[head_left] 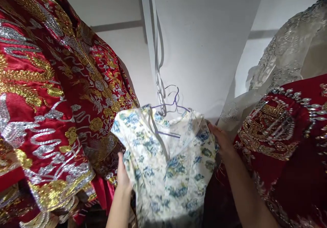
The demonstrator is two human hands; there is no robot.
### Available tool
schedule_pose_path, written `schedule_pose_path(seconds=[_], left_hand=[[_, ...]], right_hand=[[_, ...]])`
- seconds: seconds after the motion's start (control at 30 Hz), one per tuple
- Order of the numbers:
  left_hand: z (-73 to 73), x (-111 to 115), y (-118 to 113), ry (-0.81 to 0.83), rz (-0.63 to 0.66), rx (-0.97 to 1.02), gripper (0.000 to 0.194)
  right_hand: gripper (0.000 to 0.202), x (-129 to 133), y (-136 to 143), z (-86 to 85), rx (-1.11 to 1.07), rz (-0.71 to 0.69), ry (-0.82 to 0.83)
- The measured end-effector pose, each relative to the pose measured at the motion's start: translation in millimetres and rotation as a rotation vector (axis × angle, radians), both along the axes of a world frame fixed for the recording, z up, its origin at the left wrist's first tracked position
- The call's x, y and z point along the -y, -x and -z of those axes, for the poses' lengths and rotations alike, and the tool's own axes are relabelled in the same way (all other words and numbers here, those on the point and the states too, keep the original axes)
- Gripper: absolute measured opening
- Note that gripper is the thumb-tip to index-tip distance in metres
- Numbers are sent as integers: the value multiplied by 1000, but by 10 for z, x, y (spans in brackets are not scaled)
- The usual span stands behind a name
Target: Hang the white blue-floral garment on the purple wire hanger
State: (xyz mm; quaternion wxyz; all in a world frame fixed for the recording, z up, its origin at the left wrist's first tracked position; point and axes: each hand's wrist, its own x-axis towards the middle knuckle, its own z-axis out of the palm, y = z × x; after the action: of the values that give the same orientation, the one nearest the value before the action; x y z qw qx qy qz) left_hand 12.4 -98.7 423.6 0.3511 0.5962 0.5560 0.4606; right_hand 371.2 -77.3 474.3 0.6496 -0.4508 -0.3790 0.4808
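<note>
A white dress with blue and green flowers (176,173) hangs on a thin purple wire hanger (175,102) in the middle of the view. My left hand (123,173) is at the dress's left side, its thumb up and its other fingers hidden behind the cloth. At the dress's right shoulder, my right hand (219,136) has its fingers against the sleeve edge; part of them is hidden by the fabric, so their hold is hard to make out.
Red garments with gold and silver embroidery (94,85) hang on the left. On the right are a beaded red dress (278,166) and a sheer whitish beaded garment (286,51). White straps (155,34) hang down the pale wall (204,44).
</note>
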Motion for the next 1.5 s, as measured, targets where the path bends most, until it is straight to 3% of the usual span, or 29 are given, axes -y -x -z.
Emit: schedule_pose_path(seconds=[0.1, 0.2, 0.3, 0.43, 0.47, 0.5, 0.53, 0.57, 0.67, 0.73, 0.9, 0.97, 1.07, 1.13, 1.17, 1.23, 1.33, 1.4, 1.5], left_hand=[[159, 187, 274, 220, -38, 276, 83], [221, 270, 298, 302, -67, 308, 72], [266, 298, 193, 302, -23, 358, 75], [388, 307, 65, 339, -12, 422, 73], [421, 305, 32, 344, -13, 427, 73], [451, 301, -6, 351, -10, 429, 73], [475, 297, -49, 361, -1, 430, 72], [492, 292, -95, 367, 13, 431, 71], [498, 283, -229, 372, 61, 468, 70], [475, 291, -285, 388, 74, 516, 71], [459, 360, -331, 446, -54, 611, 68], [516, 408, -376, 384, -121, 636, 66], [673, 522, -520, 30, -432, 492, 65], [801, 614, -664, -319, -685, 242, 63], [861, 654, -747, -455, -727, 112, 59], [956, 699, -921, -535, -574, -63, 51], [1000, 654, -1148, -362, -181, -67, 33], [975, 579, -1233, -293, -89, -25, 18], [918, 494, -1239, -282, -59, -57, 21]], right_hand=[[41, -156, 128, -120, 45, -20, -28], [41, -221, 258, -50, 81, -106, -10], [40, -166, 330, 279, 137, 31, -42], [37, 83, 549, 919, 124, 583, -45], [37, 160, 654, 1057, 80, 670, -18], [37, 234, 775, 1170, 77, 667, 5], [38, 301, 907, 1252, 101, 583, 30], [42, 359, 1043, 1302, 129, 406, 45], [46, 464, 1385, 1290, 257, -223, 37], [44, 481, 1502, 1213, 323, -409, 20], [42, 468, 1449, 1129, 365, -542, -4], [42, 475, 1385, 1158, 360, -558, -22], [43, 489, 1297, 1200, 317, -490, -7], [43, 498, 1241, 1197, 288, -441, 38], [42, 505, 1215, 1184, 283, -432, 61], [39, 524, 1175, 1142, 283, -450, 89], [32, 560, 1156, 1064, 265, -522, 88], [28, 573, 1165, 1013, 246, -562, 78], [27, 535, 1175, 912, 218, -570, 92]])
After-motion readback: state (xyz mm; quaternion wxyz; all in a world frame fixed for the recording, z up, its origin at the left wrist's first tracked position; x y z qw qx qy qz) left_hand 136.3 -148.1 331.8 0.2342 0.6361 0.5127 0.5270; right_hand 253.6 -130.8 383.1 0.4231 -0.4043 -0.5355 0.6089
